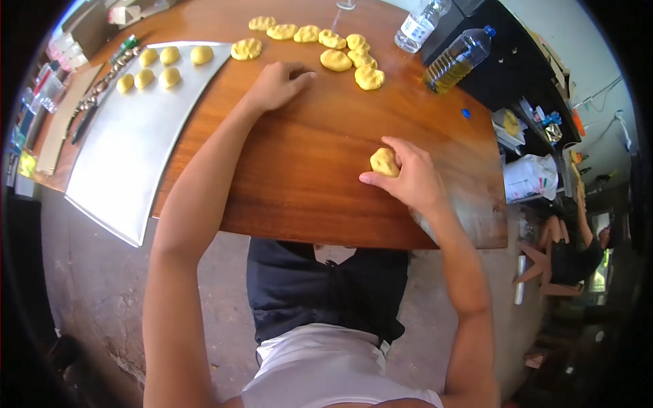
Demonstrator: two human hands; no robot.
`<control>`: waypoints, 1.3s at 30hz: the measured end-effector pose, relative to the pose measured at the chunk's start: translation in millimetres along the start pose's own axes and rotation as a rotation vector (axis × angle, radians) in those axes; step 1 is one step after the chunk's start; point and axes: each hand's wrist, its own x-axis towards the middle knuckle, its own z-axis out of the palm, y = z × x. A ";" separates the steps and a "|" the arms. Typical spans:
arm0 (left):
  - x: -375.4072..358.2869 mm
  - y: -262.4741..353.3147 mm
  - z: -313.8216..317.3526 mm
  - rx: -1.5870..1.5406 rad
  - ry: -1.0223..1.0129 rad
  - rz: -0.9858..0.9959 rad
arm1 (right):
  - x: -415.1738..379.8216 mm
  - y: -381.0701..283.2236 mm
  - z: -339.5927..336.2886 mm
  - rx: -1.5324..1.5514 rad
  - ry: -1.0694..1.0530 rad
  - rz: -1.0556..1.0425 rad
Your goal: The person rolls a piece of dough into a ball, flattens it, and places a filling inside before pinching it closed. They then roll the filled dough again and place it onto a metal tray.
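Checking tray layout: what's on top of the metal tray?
The metal tray holds smooth yellow dough balls, grouped at its far end. The patches of tray directly beneath them are covered, so not visible.

Home-style or small informal work area, exact type unclear: polished wood bench (306,197), worn bare floor (224,292), metal tray (122,149) with 7 dough balls (169,77), 2 plastic bottles (459,60), cluttered dark shelving (537,122) at right side.
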 end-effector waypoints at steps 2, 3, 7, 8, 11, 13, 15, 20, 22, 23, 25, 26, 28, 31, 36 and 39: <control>1.0 1.4 -1.0 0.107 -0.056 0.097 | 5.6 -4.0 -17.5 0.003 -0.324 0.410; 4.1 -1.7 2.4 0.056 -0.059 0.102 | 0.0 3.9 -20.2 0.203 -0.235 0.232; 3.7 -3.2 6.8 0.065 -0.022 0.158 | -0.3 16.3 1.7 0.257 -0.224 -0.190; 4.0 -2.4 6.7 0.059 -0.045 0.147 | -2.5 15.4 10.4 0.287 -0.214 -0.255; 5.4 -6.1 5.9 0.057 -0.058 0.154 | -6.0 -4.5 28.4 0.136 0.120 -0.194; 6.0 -7.5 9.2 0.061 -0.056 0.182 | -3.4 -0.6 28.6 0.016 0.112 -0.185; 6.1 -8.2 8.7 0.082 -0.049 0.197 | 7.9 8.2 32.7 -0.117 0.138 -0.179; 0.1 -3.3 5.4 0.078 -0.068 0.160 | 21.6 11.3 42.0 -0.258 0.107 -0.200; 0.3 -4.0 3.4 0.070 -0.067 0.129 | 18.1 4.3 48.2 -0.209 0.221 -0.161; -0.3 -5.0 5.0 0.062 -0.055 0.150 | 13.2 -0.4 43.5 -0.204 0.133 -0.152; -1.6 -4.4 4.5 0.050 -0.058 0.147 | 5.9 -17.6 46.1 -0.029 0.153 -0.180; -2.0 -3.8 3.5 0.059 -0.055 0.138 | 1.7 -24.9 47.6 0.137 0.171 -0.194; -0.5 -3.3 3.7 0.049 -0.060 0.154 | -7.5 -35.6 45.4 0.145 0.120 -0.272; 0.9 -2.5 4.4 0.045 -0.059 0.137 | -14.0 -41.3 43.5 0.127 0.070 -0.396; 1.4 -10.3 9.5 0.023 -0.022 0.185 | 2.4 -9.5 40.4 0.958 -0.047 0.301; 2.4 -3.6 9.5 0.051 -0.025 0.203 | 22.1 -10.3 45.2 0.965 -0.077 0.256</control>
